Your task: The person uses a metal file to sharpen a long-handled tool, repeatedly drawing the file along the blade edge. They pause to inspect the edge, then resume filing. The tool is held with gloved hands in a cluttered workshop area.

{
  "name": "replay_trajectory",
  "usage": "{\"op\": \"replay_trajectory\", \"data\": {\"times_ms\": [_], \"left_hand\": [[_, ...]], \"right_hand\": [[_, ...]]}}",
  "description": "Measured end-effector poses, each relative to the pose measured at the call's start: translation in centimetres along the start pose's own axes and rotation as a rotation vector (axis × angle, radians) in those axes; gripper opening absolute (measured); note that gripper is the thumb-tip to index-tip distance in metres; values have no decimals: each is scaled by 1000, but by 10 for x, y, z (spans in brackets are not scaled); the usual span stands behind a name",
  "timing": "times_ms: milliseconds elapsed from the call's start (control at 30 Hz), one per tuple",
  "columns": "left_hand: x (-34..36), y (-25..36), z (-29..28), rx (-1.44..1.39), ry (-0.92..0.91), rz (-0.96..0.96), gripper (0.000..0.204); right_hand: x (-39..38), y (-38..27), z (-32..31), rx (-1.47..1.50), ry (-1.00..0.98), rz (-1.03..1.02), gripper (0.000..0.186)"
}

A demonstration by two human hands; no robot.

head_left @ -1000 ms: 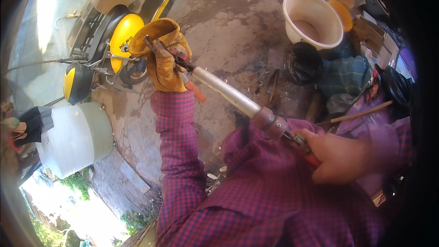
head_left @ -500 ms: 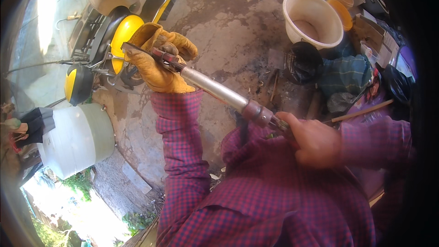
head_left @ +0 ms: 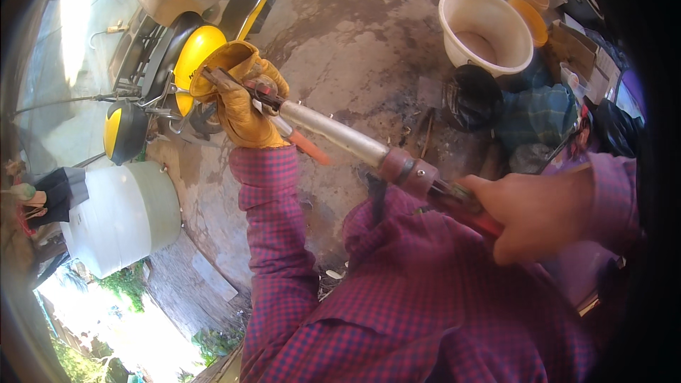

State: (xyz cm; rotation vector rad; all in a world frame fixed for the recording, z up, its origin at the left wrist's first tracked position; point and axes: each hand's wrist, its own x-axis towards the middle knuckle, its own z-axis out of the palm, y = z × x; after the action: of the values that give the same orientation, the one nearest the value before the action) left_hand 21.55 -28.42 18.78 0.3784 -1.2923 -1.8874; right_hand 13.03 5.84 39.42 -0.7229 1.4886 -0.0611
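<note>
Left grip [head_left: 245, 115]: clad in a yellow leather work glove [head_left: 264, 133], closed around the upper end of the hand tool.
Right grip [head_left: 543, 202]: bare and slightly blurred; we see its fingers wrapped around a red handle [head_left: 488, 225].
Hand tool [head_left: 333, 131]: a silver tube with a maroon collar [head_left: 409, 172], held aslant between both grips, above the floor [head_left: 347, 35]; we cannot tell its exact type.
Orange-red handle [head_left: 310, 147]: projects below the glove, beside the tube.
Left side: we find a yellow-and-black machine [head_left: 198, 51] beyond the glove and a white plastic drum [head_left: 117, 220] nearer the lower edge.
Right side: a cream plastic tub [head_left: 450, 35], just beside a black round object [head_left: 474, 103].
</note>
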Motion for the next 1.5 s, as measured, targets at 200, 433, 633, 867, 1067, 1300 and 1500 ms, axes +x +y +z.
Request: {"op": "replay_trajectory", "data": {"times_ms": [200, 433, 633, 867, 1067, 1300, 1500], "left_hand": [[-9, 1, -9, 82, -210, 142, 66], [-7, 5, -7, 137, -155, 104, 76], [-9, 14, 5, -90, -167, -45, 63], [0, 22, 15, -293, -93, -113, 81], [-10, 32, 20, -279, -50, -118, 79], [-14, 38, 35, -423, 103, -159, 76], [-20, 23, 21, -113, -76, -132, 72]], "right_hand": [[-17, -13, -8, -109, -58, 134, 79], [-11, -7, 11, -71, 58, 43, 73], [-4, -7, 21, 5, 153, -37, 67], [21, 10, 33, -72, 236, -39, 73], [51, 27, 45, -124, 388, -90, 64], [38, 22, 22, -34, 173, -117, 63], [9, 6, -4, -69, -79, 8, 68]]}}
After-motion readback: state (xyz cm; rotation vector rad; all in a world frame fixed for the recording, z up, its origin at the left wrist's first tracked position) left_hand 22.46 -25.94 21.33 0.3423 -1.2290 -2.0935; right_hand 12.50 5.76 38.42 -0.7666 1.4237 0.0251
